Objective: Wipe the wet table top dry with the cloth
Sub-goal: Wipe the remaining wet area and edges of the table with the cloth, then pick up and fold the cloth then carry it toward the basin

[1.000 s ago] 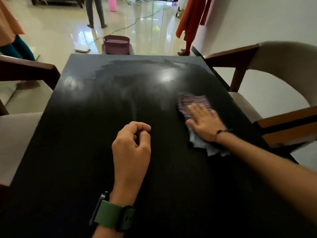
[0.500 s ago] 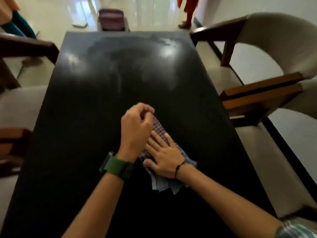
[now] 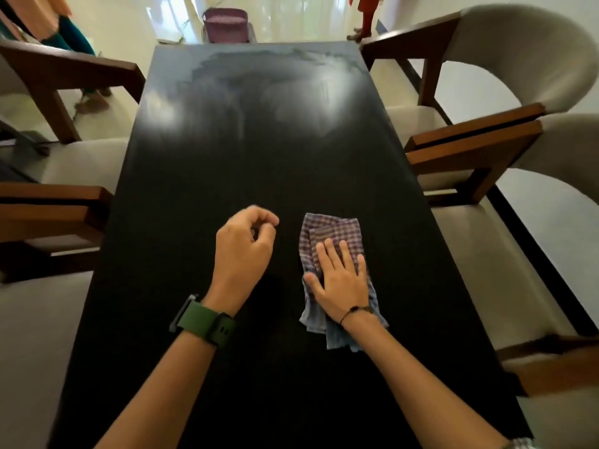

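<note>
A long black table top (image 3: 227, 170) runs away from me, with a pale smeared wet patch (image 3: 259, 72) at its far end. A checked purple-and-white cloth (image 3: 334, 231) lies crumpled on the near middle of the table. My right hand (image 3: 340, 280) presses flat on the cloth, fingers straight and spread. My left hand (image 3: 244, 251), with a green watch on its wrist, hovers just left of the cloth, its fingers curled loosely and holding nothing.
Wooden armchairs with beige cushions stand along both sides: two on the right (image 3: 505, 92) and two on the left (image 3: 64, 79). A purple basket (image 3: 225, 24) sits on the glossy floor beyond the far edge. People's legs (image 3: 366, 14) show at the back.
My right hand slid the cloth from the right side in toward my left hand, then back out to the right. The camera tilted down, showing more of the near table.
</note>
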A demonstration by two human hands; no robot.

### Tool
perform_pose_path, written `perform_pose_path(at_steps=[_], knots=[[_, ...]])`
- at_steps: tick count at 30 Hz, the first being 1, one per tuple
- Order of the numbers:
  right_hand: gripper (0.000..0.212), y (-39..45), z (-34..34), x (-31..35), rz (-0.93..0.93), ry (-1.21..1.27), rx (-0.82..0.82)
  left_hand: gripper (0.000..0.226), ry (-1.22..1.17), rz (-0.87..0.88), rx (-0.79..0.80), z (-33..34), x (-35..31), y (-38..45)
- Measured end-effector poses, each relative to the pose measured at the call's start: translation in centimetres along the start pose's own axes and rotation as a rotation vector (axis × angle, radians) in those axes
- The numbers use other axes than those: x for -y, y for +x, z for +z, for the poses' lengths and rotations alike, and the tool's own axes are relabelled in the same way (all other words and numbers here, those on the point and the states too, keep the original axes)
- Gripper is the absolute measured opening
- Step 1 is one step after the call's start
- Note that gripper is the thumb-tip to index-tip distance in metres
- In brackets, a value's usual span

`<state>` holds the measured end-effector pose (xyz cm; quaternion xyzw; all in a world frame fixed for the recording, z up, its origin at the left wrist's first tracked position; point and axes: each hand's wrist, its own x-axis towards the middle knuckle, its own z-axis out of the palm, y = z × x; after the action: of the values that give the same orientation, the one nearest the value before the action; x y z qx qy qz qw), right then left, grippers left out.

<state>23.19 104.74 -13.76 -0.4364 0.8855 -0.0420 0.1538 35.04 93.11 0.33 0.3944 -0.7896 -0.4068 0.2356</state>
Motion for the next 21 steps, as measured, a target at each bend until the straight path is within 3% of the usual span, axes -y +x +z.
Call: perform_pose_path(at_steps=[2,4,9,12,16,18,21], knots=[[0.051,-0.8,-1.4,0.0,-0.041,0.178,-0.043,0.016,-0.010,0.034,0.009,-0.8,-0.2,-1.3],[0.042,-1.2,-3.3,-1.1,0.052,0.351,-0.126,0.016,-0.027,0.038,0.024,-1.8,0.1,-2.8],[0.059,-3.1,-4.5,-2.3,0.346,0.015,0.165,0.017,-0.119,-0.001,0.037,-4.2,1.7,-6.7],[0.057,-4.4,-3.6,-0.1,0.462,0.097,0.095,0.017,-0.131,-0.020,0.063,-5.1,2.5,-8.6],[0.062,-5.9,-4.8,1.7,0.737,0.644,0.119,0.020,-0.140,-0.029,0.110,-5.7,2.9,-10.5],[0.049,-7.1,-5.8,2.1,0.777,0.920,0.128,0.022,-0.158,-0.032,0.123,-6.0,2.9,-11.3],[0.026,-8.8,-7.4,2.5,0.745,1.231,0.011,0.021,-0.185,-0.039,0.151,-5.9,2.9,-11.9]])
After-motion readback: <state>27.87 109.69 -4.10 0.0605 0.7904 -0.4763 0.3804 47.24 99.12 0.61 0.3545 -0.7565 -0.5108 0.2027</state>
